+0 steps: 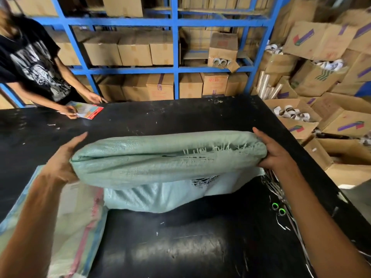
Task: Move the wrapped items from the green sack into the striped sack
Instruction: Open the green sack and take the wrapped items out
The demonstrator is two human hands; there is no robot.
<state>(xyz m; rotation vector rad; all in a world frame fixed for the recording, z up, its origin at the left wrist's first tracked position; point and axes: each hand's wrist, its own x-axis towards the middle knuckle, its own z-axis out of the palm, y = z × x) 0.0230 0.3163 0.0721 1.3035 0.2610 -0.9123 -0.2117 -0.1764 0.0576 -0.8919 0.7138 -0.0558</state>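
Green woven fabric is gripped at both ends: the left hand (pixel 62 157) and right hand (pixel 276 152) each grasp the green sack (pixel 160 157), lifting its bunched upper part over the black surface (pixel 180 117). Its frayed edge lies by the right hand. No wrapped items are visible. The striped sack (pixel 76 227) lies beneath the left forearm. Recommended: open the striped sack first, then tip the frayed end toward it, keeping both grips firm.

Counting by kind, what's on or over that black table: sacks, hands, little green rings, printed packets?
Sacks: 2, the green sack and the striped sack
Hands: 4, the left hand, the right hand and the other person's hands
Green rings: 2
Printed packet: 1
Total: 9
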